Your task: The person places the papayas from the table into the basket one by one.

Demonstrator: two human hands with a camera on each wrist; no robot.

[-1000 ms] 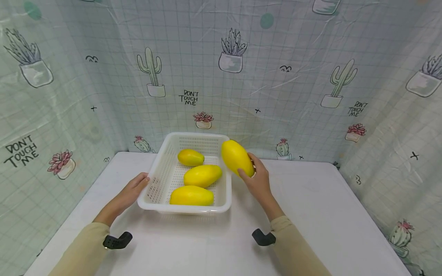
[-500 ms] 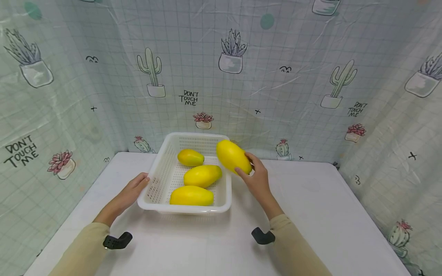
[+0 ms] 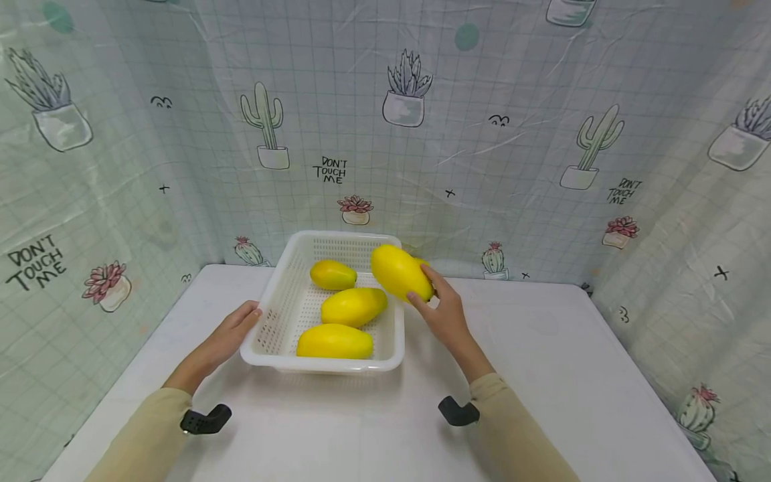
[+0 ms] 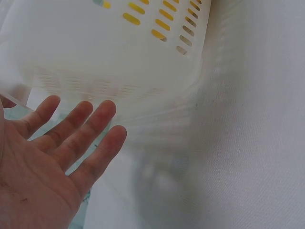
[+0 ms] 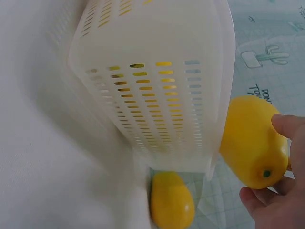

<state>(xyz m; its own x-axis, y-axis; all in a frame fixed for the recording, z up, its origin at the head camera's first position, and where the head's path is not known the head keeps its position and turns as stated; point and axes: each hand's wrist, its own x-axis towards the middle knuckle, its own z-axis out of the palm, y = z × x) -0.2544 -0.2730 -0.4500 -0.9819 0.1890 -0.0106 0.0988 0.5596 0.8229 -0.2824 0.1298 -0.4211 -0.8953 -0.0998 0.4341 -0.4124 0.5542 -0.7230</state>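
Note:
In the head view a white perforated plastic basket (image 3: 322, 365) sits on the table, three yellow mangoes lying in it, one of them this middle mango (image 3: 353, 307). My right hand (image 3: 447, 314) grips a larger mango (image 3: 397, 271), tilted over the basket's right rim. In the right wrist view this held mango (image 5: 252, 143) shows a green stem spot, with thumb and fingers around its end. My left hand (image 3: 231, 331) rests at the left rim. The left wrist view shows its fingers (image 4: 102, 155) extended and spread beside the basket's outer wall; its thumb is mostly hidden.
Another mango (image 5: 171, 202) lies beyond the basket in the right wrist view; the held one mostly hides it in the head view. A white table (image 3: 530, 375) extends to the right. A patterned curtain (image 3: 458, 154) encloses the back and sides.
My right hand has brought the held mango leftward, further over the basket's right rim. Part of a mango behind it has come into view. My left hand and the basket stay put.

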